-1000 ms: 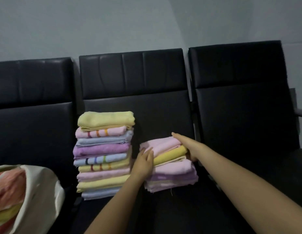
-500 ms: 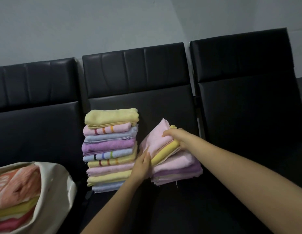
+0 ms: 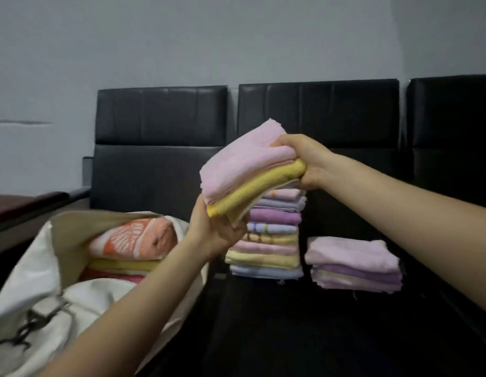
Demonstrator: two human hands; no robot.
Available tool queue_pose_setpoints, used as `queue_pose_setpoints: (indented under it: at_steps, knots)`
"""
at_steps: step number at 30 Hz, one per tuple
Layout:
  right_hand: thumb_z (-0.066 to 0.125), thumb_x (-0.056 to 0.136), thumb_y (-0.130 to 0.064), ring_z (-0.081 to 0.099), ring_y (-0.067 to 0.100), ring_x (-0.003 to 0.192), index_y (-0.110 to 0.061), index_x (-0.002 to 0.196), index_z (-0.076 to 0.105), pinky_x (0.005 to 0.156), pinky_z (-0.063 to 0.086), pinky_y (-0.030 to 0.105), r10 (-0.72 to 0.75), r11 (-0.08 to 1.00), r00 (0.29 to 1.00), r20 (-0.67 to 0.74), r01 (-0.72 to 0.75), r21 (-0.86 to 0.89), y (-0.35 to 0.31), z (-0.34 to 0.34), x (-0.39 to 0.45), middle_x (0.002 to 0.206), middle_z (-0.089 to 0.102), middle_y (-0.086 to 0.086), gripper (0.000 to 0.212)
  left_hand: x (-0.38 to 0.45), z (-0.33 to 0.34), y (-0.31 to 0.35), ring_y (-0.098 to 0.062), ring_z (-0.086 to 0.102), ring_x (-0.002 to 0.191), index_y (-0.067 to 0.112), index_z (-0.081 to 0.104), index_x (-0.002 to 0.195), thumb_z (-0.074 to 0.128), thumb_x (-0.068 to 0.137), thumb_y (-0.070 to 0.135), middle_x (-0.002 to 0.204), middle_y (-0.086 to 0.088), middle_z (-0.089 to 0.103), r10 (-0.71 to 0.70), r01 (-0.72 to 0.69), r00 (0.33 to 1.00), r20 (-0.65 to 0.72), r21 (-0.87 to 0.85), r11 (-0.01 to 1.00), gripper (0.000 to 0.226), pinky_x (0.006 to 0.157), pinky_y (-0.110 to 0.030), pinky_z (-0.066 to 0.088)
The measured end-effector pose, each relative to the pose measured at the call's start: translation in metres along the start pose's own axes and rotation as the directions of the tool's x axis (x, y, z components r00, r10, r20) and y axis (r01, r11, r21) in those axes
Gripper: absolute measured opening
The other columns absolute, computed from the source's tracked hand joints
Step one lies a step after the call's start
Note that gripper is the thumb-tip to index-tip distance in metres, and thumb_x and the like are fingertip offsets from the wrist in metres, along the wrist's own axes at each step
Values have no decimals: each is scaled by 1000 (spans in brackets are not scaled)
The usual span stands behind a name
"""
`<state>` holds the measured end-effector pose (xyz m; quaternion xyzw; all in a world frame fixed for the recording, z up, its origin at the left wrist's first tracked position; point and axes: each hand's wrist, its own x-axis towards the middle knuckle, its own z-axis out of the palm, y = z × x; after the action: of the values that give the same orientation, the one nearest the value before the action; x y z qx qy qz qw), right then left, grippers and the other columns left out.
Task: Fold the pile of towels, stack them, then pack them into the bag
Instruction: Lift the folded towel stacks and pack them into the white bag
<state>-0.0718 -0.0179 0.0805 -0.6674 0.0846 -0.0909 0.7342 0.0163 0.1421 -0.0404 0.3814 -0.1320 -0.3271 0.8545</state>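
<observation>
A small bundle of folded towels (image 3: 244, 172), pink on top and yellow beneath, hangs in the air, tilted down to the left. My right hand (image 3: 304, 161) grips its upper right end. My left hand (image 3: 214, 227) holds its lower left corner from below. Behind the bundle a tall stack of folded pastel towels (image 3: 269, 246) stands on the black seat, its top hidden. A short stack of pink and purple towels (image 3: 353, 265) lies to its right. At lower left the white bag (image 3: 40, 289) stands with its mouth wide, holding an orange patterned towel (image 3: 133, 238) over yellow and pink ones.
Black padded chairs (image 3: 160, 148) line the grey wall, with dark seat surface (image 3: 291, 336) in front of the stacks. A dark wooden ledge (image 3: 24, 205) runs at the far left behind the bag.
Both hands lifted the top pink and yellow towels off the short stack and carried them up and left. The view swung left, bringing the bag further into sight.
</observation>
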Motion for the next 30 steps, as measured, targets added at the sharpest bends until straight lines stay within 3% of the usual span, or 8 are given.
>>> queue_pose_setpoints:
  at_steps: [3, 6, 9, 13, 19, 24, 26, 30]
  knots:
    - [51, 89, -22, 63, 26, 61, -7, 91, 62, 62, 55, 33, -42, 990, 999, 28, 38, 138, 29, 60, 37, 64, 62, 11, 18, -27, -55, 67, -16, 63, 62, 11, 66, 94, 41, 94, 60, 79, -5, 66, 194, -202, 971, -140, -48, 978, 55, 49, -21, 50]
    - [53, 88, -22, 64, 27, 69, -12, 119, 56, 63, 57, 37, -70, 947, 998, -3, 67, 316, 70, 127, 77, 82, 62, 14, 33, -41, -109, 122, -21, 66, 87, 10, 64, 111, 43, 92, 65, 102, -10, 68, 308, -291, 911, -275, 100, 951, 62, 68, -27, 55]
    - [59, 86, -22, 62, 27, 79, -16, 106, 56, 77, 54, 41, -23, 924, 999, -40, 36, 381, 121, 186, 109, 94, 60, 13, 21, -31, -156, 150, -24, 63, 96, 19, 64, 117, 42, 87, 73, 112, -10, 66, 344, -193, 881, -326, 417, 888, 65, 79, -37, 52]
    - [62, 84, -31, 59, 32, 97, -15, 120, 52, 91, 52, 45, 165, 967, 967, -194, -121, 224, 194, 218, 131, 93, 54, 7, 41, -7, -232, 145, -33, 55, 121, 14, 52, 137, 32, 85, 77, 135, -14, 56, 357, 152, 754, -552, 675, 722, 84, 102, -46, 45]
    - [66, 76, -29, 65, 36, 99, -26, 125, 50, 87, 55, 51, 157, 966, 986, -47, -144, 215, 213, 205, 149, 114, 62, 17, 52, 5, -224, 143, -28, 40, 135, 7, 43, 142, 37, 102, 42, 144, -9, 46, 593, 42, 706, -388, 858, 512, 53, 113, -38, 28]
    - [69, 65, -32, 69, 35, 91, -17, 112, 60, 88, 55, 51, 137, 980, 990, -36, -130, 148, 191, 219, 151, 99, 71, 17, 50, 9, -219, 166, -23, 48, 128, 13, 50, 139, 39, 99, 52, 138, -1, 50, 487, -93, 743, -458, 651, 754, 57, 113, -39, 33]
    - [68, 67, -32, 70, 33, 87, -15, 114, 63, 84, 57, 46, 108, 979, 994, 2, -107, 175, 177, 230, 152, 93, 73, 16, 50, 2, -225, 181, -23, 56, 119, 16, 59, 131, 43, 93, 61, 131, 0, 58, 472, -90, 763, -442, 651, 754, 61, 110, -42, 39]
    - [65, 81, -26, 69, 30, 84, -12, 119, 62, 83, 57, 44, 72, 942, 997, 32, -78, 327, 162, 249, 148, 93, 71, 15, 40, -11, -238, 209, -24, 60, 115, 24, 63, 125, 55, 73, 78, 126, 0, 64, 576, -69, 659, -483, 724, 686, 75, 103, -47, 46]
